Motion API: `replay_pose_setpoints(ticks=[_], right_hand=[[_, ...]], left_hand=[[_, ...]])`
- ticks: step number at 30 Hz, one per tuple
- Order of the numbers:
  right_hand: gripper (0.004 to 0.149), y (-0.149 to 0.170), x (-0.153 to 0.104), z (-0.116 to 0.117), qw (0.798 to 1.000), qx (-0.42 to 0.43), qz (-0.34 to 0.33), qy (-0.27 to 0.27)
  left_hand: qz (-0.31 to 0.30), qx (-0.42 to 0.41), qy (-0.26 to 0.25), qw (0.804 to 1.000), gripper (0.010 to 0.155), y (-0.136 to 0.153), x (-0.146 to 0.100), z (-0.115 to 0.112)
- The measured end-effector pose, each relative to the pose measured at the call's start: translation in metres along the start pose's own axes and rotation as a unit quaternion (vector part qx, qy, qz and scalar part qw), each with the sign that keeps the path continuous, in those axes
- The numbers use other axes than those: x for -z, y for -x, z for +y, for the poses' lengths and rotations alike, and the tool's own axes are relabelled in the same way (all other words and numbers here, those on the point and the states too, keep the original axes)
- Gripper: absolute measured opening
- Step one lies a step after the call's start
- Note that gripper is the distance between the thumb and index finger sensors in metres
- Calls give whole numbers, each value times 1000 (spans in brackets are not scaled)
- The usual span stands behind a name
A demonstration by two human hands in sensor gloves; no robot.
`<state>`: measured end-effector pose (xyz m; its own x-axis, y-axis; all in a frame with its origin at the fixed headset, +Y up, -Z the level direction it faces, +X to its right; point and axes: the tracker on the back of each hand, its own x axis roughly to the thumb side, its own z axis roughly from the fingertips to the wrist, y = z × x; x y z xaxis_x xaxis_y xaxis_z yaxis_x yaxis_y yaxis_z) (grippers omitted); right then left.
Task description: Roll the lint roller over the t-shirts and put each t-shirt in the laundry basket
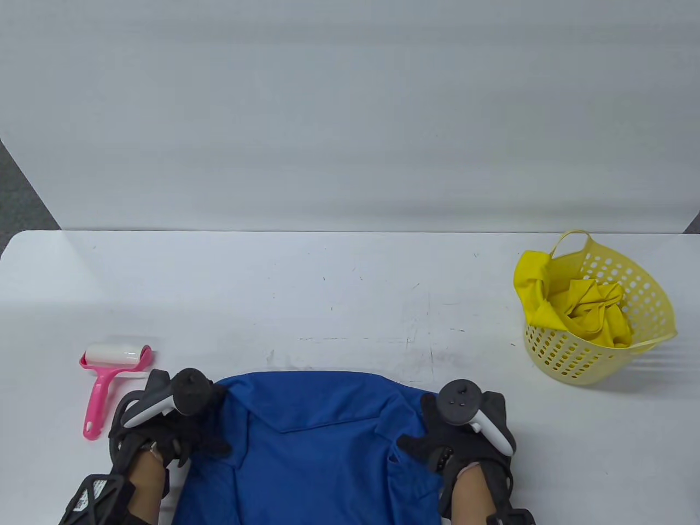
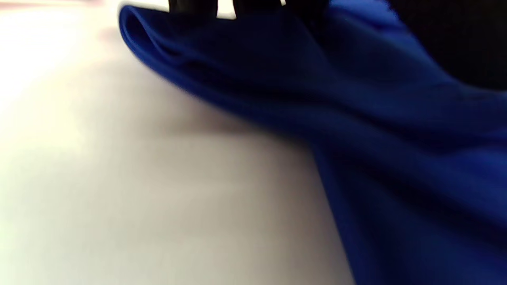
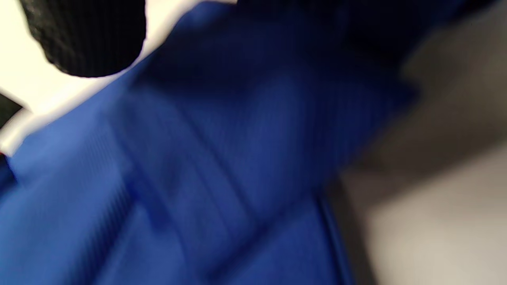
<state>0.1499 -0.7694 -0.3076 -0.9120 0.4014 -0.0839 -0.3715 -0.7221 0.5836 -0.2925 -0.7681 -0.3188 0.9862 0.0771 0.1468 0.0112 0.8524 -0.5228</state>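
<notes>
A blue t-shirt (image 1: 317,437) lies at the table's (image 1: 328,284) six o'clock edge, its left side gripped by the left hand (image 1: 169,426) and its right side by the right hand (image 1: 459,432).

Table view bright, sharp; both wrist views blurred, dim.

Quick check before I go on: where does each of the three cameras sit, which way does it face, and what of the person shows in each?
Table view: above, facing down at the table; both gloved hands, left hand and right hand, grip the blue t-shirt.
Left wrist view: on the left wrist, facing shirt and tabletop; dark fingers at top.
Right wrist view: on the right wrist, facing shirt; fingertip top left.
All share the blue t-shirt.
</notes>
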Motion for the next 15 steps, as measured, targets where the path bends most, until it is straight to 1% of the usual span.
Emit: replay_pose_setpoints(ticks=[1,2,3,4,5,6,7,8,9,10,11,12,13,14,15], right_hand=[[95,-2,4,5,1000,-18,13,-3],[91,-5,10,10,998,-60,32,8],[85,-8,12,7,995,-89,31,17],[73,-9,12,5,996,-86,16,29],[60,-11,10,-1,995,-75,10,70],[53,-11,7,-7,992,-65,-4,108],[51,-9,4,-10,989,-56,-18,136],[50,-5,0,-16,986,-37,-39,155],[49,-2,-4,-21,985,-9,-54,161],[48,5,-10,-28,982,51,-87,157],[47,11,-15,-36,975,116,-122,145],[46,17,-18,-40,963,191,-154,108],[47,25,-20,-39,938,297,-174,42],[47,30,-21,-36,912,363,-190,14],[48,35,-22,-34,883,429,-192,-22]], left_hand=[[10,12,2,1000,116,-2,1,-1],[12,31,5,999,116,-5,2,-2],[15,41,2,999,111,-8,3,-3],[17,42,-5,999,103,-9,3,-2],[22,37,-33,999,85,-10,3,0],[16,32,-74,997,66,-10,2,3],[4,24,-97,995,55,-9,0,4],[-15,-1,-114,993,51,-5,-1,8],[-32,-30,-116,992,50,-2,-3,10],[-68,-100,-127,984,49,6,-6,13],[-111,-192,-135,966,47,15,-7,17],[-145,-272,-131,942,47,22,-7,20],[-172,-374,-101,905,46,31,-5,21],[-177,-427,-69,884,48,35,-4,21],[-180,-468,-55,863,48,40,-6,22]])
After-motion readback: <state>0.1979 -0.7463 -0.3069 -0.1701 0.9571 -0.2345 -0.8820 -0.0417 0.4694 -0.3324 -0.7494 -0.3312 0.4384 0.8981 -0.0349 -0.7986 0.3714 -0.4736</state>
